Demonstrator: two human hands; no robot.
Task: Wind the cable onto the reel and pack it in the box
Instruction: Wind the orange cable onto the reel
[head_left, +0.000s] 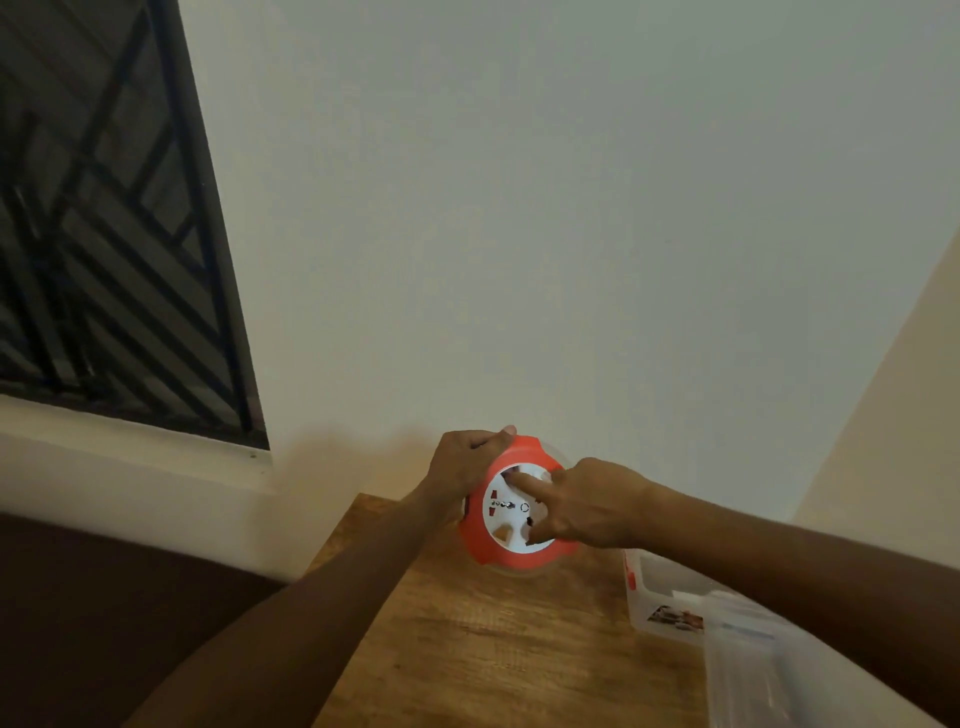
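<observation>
An orange cable reel (480, 540) with a white socket face (506, 514) is held up, tilted, above the far end of a wooden table (483, 639). My left hand (462, 467) grips the reel's upper left rim. My right hand (582, 506) rests on the white face, with its index finger stretched across to a hole near the top. The cable itself is hidden from view. A white box (665, 597) with a printed label and red marks lies on the table to the right, under my right forearm.
A clear plastic bag (748, 670) lies at the table's right front, next to the box. A barred window (104, 234) fills the upper left, with a white sill below it. A pale wall stands close behind the table.
</observation>
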